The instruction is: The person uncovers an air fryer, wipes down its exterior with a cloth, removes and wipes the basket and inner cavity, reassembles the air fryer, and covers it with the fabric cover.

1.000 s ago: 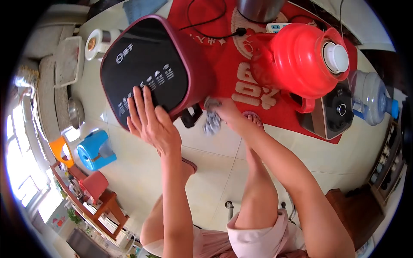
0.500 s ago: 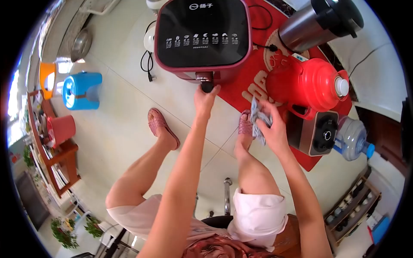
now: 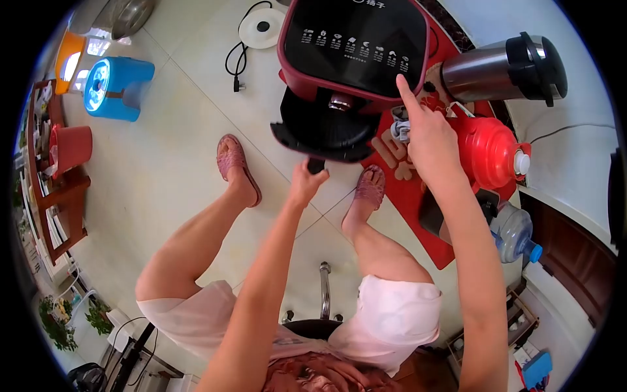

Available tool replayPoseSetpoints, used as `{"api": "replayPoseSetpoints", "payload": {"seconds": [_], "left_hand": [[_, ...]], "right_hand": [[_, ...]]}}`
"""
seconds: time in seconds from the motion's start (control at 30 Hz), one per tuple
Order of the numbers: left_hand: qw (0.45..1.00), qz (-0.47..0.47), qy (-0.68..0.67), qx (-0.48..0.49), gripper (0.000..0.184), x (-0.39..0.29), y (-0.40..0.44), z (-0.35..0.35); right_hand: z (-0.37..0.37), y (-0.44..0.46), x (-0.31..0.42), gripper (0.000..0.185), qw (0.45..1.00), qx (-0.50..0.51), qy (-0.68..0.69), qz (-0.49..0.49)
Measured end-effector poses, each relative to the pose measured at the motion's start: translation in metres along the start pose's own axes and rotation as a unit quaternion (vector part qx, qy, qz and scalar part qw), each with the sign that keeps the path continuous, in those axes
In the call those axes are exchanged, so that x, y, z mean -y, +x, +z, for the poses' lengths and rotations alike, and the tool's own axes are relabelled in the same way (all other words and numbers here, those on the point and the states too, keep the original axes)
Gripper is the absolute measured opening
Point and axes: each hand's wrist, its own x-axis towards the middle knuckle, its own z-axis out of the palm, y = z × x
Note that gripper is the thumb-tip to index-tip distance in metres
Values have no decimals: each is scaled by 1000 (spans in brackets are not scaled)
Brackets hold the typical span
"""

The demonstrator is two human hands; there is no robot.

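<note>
A dark red air fryer (image 3: 356, 39) with a glossy black top stands at the top middle. Its black basket (image 3: 326, 134) is partly pulled out towards me, with a dark ribbed inside. My left hand (image 3: 307, 183) is closed around the basket's handle (image 3: 317, 164). My right hand (image 3: 428, 134) is at the fryer's right front corner, index finger stretched to the edge of the top. A grey-blue cloth (image 3: 400, 129) shows under that hand, gripped by its curled fingers, which are mostly hidden.
A red thermos jug (image 3: 490, 150) and a steel vacuum flask (image 3: 483, 70) are on the right by a red mat (image 3: 434, 245). Beyond them lies a water bottle (image 3: 513, 232). A white round base with a cord (image 3: 261, 27) and a blue stool (image 3: 117, 88) are to the left.
My left hand has drawn the basket out of the fryer towards me. My right hand has moved up with the cloth to the fryer's corner. The view has shifted.
</note>
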Motion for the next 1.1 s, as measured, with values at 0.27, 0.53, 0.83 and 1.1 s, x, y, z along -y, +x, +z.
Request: {"api": "replayPoseSetpoints", "payload": {"seconds": [0.27,0.53,0.83,1.1], "left_hand": [[980,-143,-135,0,20,34,-129,-21],[953,-167,-247,50,20,2,-235,-49],[995,-13,-54,79,18,-49,-308,-110],[990,138,-30,26,27,-46,-334,-111]], "right_hand": [[11,7,-7,77,999,-14,-11,-49],[-45,-58,-6,25,864,178,469,32],[-119,-170,56,15,898,-58,392,-190],[-81,-217,128,23,975,46,-39,-215]]}}
